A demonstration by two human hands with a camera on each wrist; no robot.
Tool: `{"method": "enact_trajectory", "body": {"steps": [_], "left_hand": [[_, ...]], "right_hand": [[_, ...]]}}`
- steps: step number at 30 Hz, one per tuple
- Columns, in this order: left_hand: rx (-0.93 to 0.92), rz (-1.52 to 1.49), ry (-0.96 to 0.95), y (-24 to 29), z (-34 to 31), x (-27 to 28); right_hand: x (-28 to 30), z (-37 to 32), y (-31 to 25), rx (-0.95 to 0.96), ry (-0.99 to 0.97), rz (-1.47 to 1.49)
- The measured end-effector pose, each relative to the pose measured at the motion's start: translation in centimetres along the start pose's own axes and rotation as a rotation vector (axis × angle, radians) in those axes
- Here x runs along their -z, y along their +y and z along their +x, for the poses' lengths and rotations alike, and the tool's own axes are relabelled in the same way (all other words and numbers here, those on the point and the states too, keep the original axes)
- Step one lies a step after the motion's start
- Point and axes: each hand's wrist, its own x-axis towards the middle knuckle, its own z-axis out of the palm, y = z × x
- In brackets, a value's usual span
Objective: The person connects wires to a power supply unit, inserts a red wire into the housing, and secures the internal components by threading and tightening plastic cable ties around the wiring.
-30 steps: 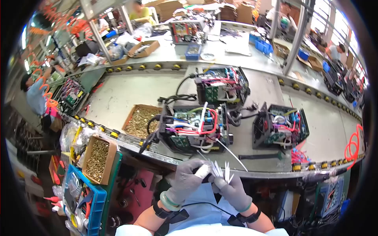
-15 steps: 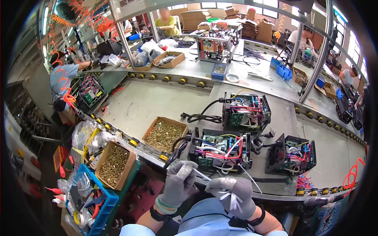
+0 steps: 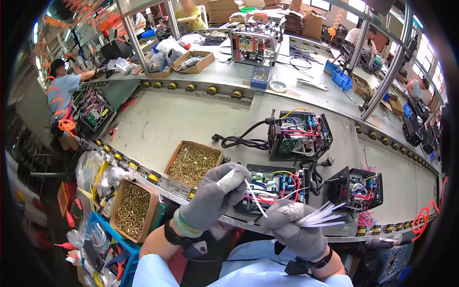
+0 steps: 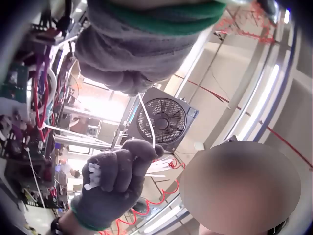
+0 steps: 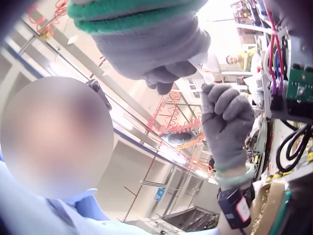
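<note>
Both hands wear grey gloves and are raised in front of the nearest open-topped device (image 3: pixel 282 184), which has red, white and blue wires inside. My left hand (image 3: pixel 213 193) pinches one end of a white cable tie (image 3: pixel 256 200). That tie spans the gap to my right hand (image 3: pixel 296 229), whose fingers curl round a bundle of white cable ties (image 3: pixel 325 216). Their tails fan out to the right. In the left wrist view, small white tie heads (image 4: pixel 93 176) poke out of the right fist. Another white tie (image 3: pixel 294 192) sticks up from the device.
Two similar devices stand behind (image 3: pixel 299 136) and to the right (image 3: pixel 356 189), with black power cords. Cardboard boxes of brass-coloured small parts lie on the bench (image 3: pixel 193 165) and at the left (image 3: pixel 131 210). A blue crate (image 3: pixel 126 258) holds tools.
The hands were close together low down, then drew apart with one tie between them. Now they are higher and nearer the device, and the bundle's tails point right.
</note>
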Motion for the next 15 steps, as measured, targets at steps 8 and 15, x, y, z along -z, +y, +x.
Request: {"method": "enact_trajectory", "body": {"steps": [8,15], "left_hand": [[0.165,0.495,-0.034,1.4,3.1,2.1],[-0.065,1.179,0.086,3.2,5.4,7.9]], "right_hand": [[0.9,2.2,2.7,-0.066,-0.229,-0.06],[-0.8,1.2,3.0,0.45,-0.135,-1.163]]}}
